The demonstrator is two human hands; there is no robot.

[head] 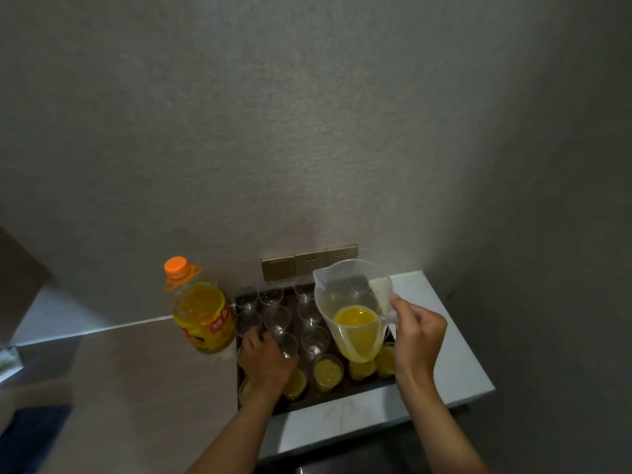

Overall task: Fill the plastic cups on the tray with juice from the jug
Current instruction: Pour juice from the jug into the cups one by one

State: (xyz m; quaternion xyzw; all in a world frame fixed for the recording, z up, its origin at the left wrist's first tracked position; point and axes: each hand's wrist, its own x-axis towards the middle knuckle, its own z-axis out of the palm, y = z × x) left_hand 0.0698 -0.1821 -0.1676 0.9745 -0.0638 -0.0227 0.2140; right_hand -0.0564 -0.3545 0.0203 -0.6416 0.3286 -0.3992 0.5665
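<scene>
A dark tray (342, 393) on a white counter holds several clear plastic cups. The front row cups, such as the cup (327, 372), hold yellow juice; the cups behind, like the cup (277, 319), look empty. My right hand (415, 331) grips the handle of a clear plastic jug (355, 313), held upright above the tray's right side with yellow juice in its lower part. My left hand (265, 359) reaches over the tray's left side, its fingers curled around a cup (286, 344) in the second row; how firmly it holds is hard to tell.
A large juice bottle (201, 313) with an orange cap stands just left of the tray. Wall sockets (309, 263) sit behind the tray. The white counter (458, 357) ends close to the tray's front and right.
</scene>
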